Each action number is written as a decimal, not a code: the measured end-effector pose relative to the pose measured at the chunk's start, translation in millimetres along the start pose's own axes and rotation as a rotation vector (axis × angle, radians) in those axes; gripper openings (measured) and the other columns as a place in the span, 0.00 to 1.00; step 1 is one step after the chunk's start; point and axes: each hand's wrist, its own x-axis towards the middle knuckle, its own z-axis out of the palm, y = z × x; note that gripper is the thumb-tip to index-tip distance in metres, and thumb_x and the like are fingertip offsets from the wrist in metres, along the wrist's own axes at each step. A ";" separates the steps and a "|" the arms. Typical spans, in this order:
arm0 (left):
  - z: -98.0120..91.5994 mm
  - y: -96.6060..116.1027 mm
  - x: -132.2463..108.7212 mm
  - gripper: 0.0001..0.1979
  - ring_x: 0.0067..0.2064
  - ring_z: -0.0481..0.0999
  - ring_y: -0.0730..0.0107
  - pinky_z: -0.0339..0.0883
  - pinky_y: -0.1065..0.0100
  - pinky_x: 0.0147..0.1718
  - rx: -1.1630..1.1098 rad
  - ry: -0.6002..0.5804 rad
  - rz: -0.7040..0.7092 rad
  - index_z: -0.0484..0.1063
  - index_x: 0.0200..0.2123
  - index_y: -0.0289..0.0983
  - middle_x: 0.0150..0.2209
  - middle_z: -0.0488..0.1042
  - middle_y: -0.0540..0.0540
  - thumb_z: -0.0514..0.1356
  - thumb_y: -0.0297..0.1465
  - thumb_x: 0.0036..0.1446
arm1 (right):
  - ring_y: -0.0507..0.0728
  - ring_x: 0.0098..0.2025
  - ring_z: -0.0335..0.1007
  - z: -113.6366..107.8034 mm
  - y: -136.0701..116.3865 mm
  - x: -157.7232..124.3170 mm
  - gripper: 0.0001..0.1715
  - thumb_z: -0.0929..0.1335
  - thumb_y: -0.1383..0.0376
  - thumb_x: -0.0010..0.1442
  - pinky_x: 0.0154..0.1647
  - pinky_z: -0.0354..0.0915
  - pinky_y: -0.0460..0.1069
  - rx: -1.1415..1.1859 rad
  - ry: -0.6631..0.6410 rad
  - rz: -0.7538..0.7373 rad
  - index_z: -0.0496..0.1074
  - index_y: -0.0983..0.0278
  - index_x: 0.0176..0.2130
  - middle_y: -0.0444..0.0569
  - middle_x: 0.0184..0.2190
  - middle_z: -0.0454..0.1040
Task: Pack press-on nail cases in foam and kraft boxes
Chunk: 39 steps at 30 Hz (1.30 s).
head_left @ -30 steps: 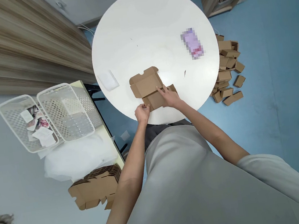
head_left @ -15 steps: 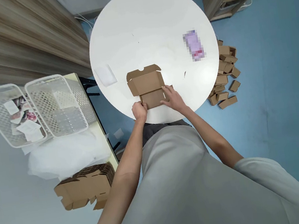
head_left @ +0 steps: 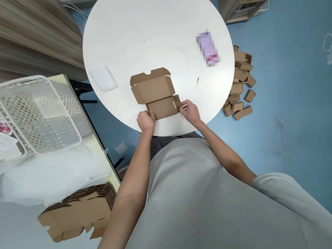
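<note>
A small brown cardboard box (head_left: 161, 107), partly folded, lies near the front edge of the round white table (head_left: 154, 19). Its lid and lid flaps spread flat away from me. My left hand (head_left: 146, 122) is closed round the near left corner, thumb inside the left wall. At the right end, my right hand (head_left: 189, 112) pinches the side flap, which stands partly up and leans outward. A white sheet or pouch (head_left: 104, 78) rests on the table at the left, and a blurred purple item (head_left: 208, 48) at the right.
On a side table at left stand white plastic baskets (head_left: 38, 115), a translucent plastic bag (head_left: 53, 169) and a stack of flat cardboard blanks (head_left: 76, 213). Several small folded boxes (head_left: 240, 81) are heaped on the blue floor, right of the round table.
My right hand has moved from inside the box's right end to its outer side flap. The left hand stays at its corner. The whole view has shifted somewhat.
</note>
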 end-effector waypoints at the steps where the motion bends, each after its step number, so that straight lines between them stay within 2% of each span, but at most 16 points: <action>1: 0.0 0.1 -0.2 0.14 0.50 0.81 0.44 0.72 0.52 0.53 0.003 -0.006 0.002 0.83 0.42 0.37 0.44 0.82 0.33 0.55 0.31 0.69 | 0.61 0.51 0.84 4.0 -6.4 -2.9 0.17 0.63 0.62 0.74 0.55 0.77 0.56 -0.029 -0.026 -0.021 0.74 0.61 0.57 0.56 0.58 0.82; 5: -0.2 0.3 -0.9 0.15 0.50 0.81 0.44 0.72 0.51 0.54 0.011 -0.015 0.016 0.83 0.43 0.37 0.46 0.81 0.32 0.54 0.31 0.70 | 0.64 0.55 0.82 16.4 -22.8 -7.2 0.17 0.64 0.59 0.76 0.58 0.76 0.57 -0.180 -0.089 -0.086 0.74 0.63 0.57 0.60 0.61 0.77; 7: -0.3 0.3 -1.1 0.15 0.51 0.80 0.43 0.72 0.51 0.54 0.004 -0.014 0.014 0.83 0.43 0.37 0.46 0.81 0.32 0.54 0.31 0.70 | 0.63 0.54 0.82 18.1 -23.5 -2.4 0.17 0.63 0.57 0.79 0.58 0.76 0.57 -0.197 -0.092 -0.077 0.75 0.63 0.56 0.61 0.61 0.77; 12: 0.2 -0.5 -0.1 0.14 0.52 0.80 0.43 0.72 0.50 0.55 -0.036 -0.042 -0.015 0.83 0.44 0.37 0.47 0.80 0.32 0.56 0.31 0.70 | 0.63 0.49 0.82 17.2 -13.5 22.1 0.13 0.66 0.58 0.77 0.54 0.75 0.56 -0.117 -0.052 0.047 0.76 0.62 0.53 0.55 0.50 0.84; 16: 2.0 -1.9 0.8 0.14 0.53 0.80 0.40 0.71 0.48 0.55 -0.053 -0.057 -0.019 0.83 0.45 0.37 0.49 0.80 0.31 0.56 0.31 0.70 | 0.66 0.46 0.81 21.5 -12.0 36.8 0.10 0.66 0.64 0.74 0.50 0.75 0.58 -0.212 -0.071 0.083 0.77 0.61 0.46 0.54 0.43 0.84; 21: 3.3 -0.7 -0.9 0.15 0.51 0.80 0.43 0.72 0.50 0.54 -0.044 -0.026 -0.024 0.82 0.44 0.37 0.48 0.79 0.31 0.54 0.31 0.71 | 0.70 0.49 0.79 28.2 -25.2 42.4 0.15 0.62 0.69 0.73 0.52 0.74 0.62 -0.357 -0.055 0.055 0.76 0.64 0.50 0.62 0.49 0.82; 24: 0.9 0.5 -3.5 0.15 0.51 0.81 0.43 0.72 0.51 0.53 -0.034 -0.019 -0.020 0.82 0.42 0.37 0.48 0.81 0.31 0.54 0.32 0.71 | 0.71 0.51 0.79 27.0 -31.6 42.9 0.16 0.61 0.69 0.74 0.53 0.74 0.63 -0.374 -0.062 0.065 0.76 0.64 0.53 0.63 0.51 0.81; 26: -2.3 -0.5 -4.5 0.14 0.52 0.82 0.42 0.72 0.52 0.53 -0.042 -0.033 -0.035 0.82 0.41 0.38 0.47 0.82 0.32 0.56 0.34 0.71 | 0.71 0.52 0.79 22.1 -32.0 42.6 0.14 0.63 0.65 0.76 0.53 0.75 0.62 -0.372 -0.094 0.094 0.77 0.63 0.52 0.63 0.50 0.82; 28: -6.5 -3.7 -2.9 0.13 0.54 0.82 0.42 0.72 0.53 0.54 -0.092 -0.046 -0.073 0.83 0.42 0.40 0.47 0.84 0.33 0.60 0.39 0.71 | 0.71 0.54 0.80 14.1 -29.5 42.7 0.14 0.67 0.57 0.76 0.55 0.75 0.61 -0.342 -0.141 0.141 0.78 0.62 0.51 0.62 0.50 0.83; 30: -11.2 -8.7 3.1 0.16 0.58 0.81 0.43 0.71 0.54 0.57 -0.191 -0.022 -0.103 0.83 0.46 0.39 0.51 0.85 0.34 0.63 0.45 0.69 | 0.70 0.57 0.80 3.9 -25.3 45.1 0.23 0.70 0.47 0.74 0.58 0.74 0.59 -0.256 -0.148 0.182 0.79 0.63 0.53 0.60 0.52 0.85; 32: -16.1 -14.0 13.6 0.22 0.59 0.82 0.46 0.71 0.55 0.60 -0.321 0.026 -0.114 0.81 0.55 0.36 0.58 0.83 0.33 0.66 0.46 0.68 | 0.68 0.60 0.80 -6.1 -21.1 51.2 0.31 0.71 0.43 0.73 0.62 0.73 0.58 -0.110 -0.083 0.170 0.77 0.64 0.59 0.59 0.56 0.84; 35: -22.6 -18.5 33.2 0.31 0.59 0.82 0.51 0.72 0.58 0.61 -0.548 0.024 -0.101 0.73 0.67 0.32 0.66 0.77 0.30 0.69 0.39 0.65 | 0.64 0.61 0.81 -16.5 -16.8 64.8 0.37 0.73 0.44 0.71 0.64 0.73 0.56 0.119 -0.012 0.131 0.72 0.65 0.67 0.60 0.64 0.81; 39: -28.6 -15.7 48.4 0.40 0.66 0.78 0.49 0.71 0.57 0.64 -0.764 -0.004 -0.070 0.66 0.75 0.32 0.71 0.73 0.29 0.71 0.34 0.62 | 0.66 0.63 0.80 -17.3 -15.8 75.7 0.41 0.74 0.46 0.70 0.66 0.73 0.59 0.290 -0.010 0.150 0.69 0.66 0.71 0.64 0.68 0.77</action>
